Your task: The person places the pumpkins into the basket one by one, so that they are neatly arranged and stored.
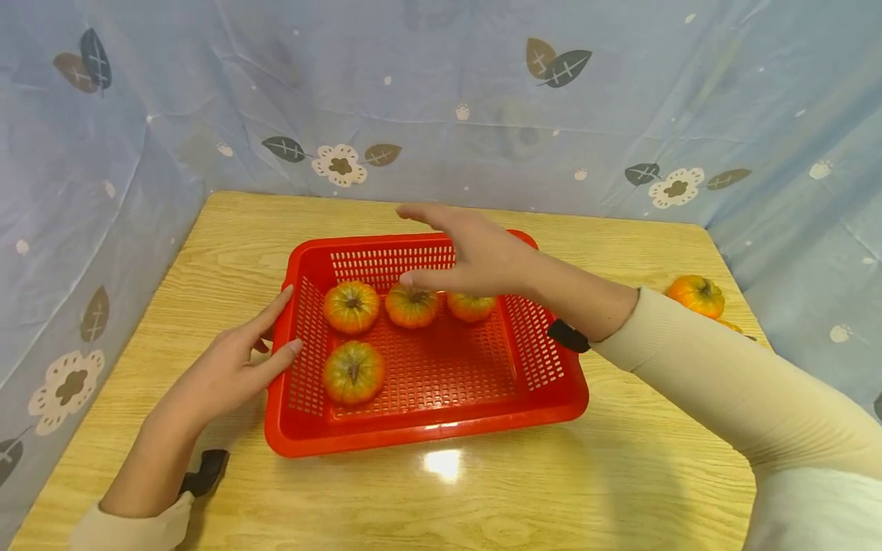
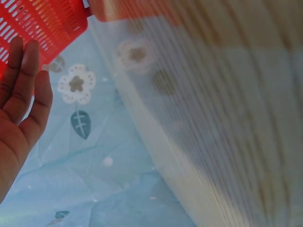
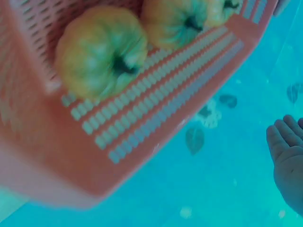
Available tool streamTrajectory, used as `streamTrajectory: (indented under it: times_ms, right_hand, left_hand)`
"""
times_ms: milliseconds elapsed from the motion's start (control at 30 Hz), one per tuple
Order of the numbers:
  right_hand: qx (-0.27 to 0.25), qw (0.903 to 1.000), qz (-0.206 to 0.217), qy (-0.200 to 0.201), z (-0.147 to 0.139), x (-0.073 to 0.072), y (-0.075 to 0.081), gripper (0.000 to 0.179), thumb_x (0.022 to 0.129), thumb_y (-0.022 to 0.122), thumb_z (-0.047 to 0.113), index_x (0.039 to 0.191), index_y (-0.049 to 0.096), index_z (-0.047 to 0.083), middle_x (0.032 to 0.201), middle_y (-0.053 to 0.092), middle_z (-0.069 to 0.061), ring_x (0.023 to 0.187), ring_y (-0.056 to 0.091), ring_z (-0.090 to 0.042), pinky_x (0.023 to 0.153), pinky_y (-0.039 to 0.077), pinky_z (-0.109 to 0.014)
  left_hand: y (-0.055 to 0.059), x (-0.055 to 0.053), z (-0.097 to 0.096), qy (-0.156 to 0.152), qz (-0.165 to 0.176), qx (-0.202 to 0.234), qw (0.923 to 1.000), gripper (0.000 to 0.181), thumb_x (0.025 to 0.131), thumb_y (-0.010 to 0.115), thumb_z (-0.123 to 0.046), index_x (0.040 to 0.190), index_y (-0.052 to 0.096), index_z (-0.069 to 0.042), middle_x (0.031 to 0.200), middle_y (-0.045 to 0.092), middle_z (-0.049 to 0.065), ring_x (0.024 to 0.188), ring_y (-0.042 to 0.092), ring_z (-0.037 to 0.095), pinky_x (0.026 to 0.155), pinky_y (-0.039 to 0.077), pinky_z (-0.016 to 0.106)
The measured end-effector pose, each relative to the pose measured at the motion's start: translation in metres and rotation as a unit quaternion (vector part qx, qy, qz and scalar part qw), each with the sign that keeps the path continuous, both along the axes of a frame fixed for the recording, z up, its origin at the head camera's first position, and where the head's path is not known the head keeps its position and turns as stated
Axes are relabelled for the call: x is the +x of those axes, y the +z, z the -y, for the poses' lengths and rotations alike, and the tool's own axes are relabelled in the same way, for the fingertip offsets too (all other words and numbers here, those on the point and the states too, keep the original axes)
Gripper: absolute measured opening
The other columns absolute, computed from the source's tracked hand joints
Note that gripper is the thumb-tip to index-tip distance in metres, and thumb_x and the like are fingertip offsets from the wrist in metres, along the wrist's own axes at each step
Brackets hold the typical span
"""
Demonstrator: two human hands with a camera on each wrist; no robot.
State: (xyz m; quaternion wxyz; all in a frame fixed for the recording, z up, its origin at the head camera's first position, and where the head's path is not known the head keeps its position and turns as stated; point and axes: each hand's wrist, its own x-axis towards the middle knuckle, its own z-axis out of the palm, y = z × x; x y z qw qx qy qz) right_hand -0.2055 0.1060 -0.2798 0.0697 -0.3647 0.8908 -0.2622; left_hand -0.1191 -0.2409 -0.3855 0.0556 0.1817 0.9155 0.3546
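1 bskt on wd tbl, blue drapes

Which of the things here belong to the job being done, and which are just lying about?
Part of the job:
- red basket
- four pumpkins visible inside it
- pumpkins on the right, partly behind the sleeve; probably included, as they match

Just surroundings:
- wooden table, underneath everything
- flowered cloth, hanging behind

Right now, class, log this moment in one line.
left grip touching red basket; right grip empty above basket; four pumpkins visible inside; another pumpkin outside
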Motion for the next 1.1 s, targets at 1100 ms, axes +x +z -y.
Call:
streamTrajectory:
  times_ms: [1100]
  right_hand:
    - [-0.069,0.8550,0.047,-0.512,-0.226,0.078,-0.046,0.092,0.099,0.053,0.056,0.164,0.010,0.007,0.166,0.014,-0.021,0.148,0.016,-0.049,0.111,0.022,-0.068]
  left_hand:
    - [0.001,0.001,0.001,0.005,0.035,0.008,0.9993,0.076,0.103,0.060,-0.038,0.164,0.017,-0.024,0.130,0.062,0.016,0.098,0.062,0.025,0.073,0.055,0.032]
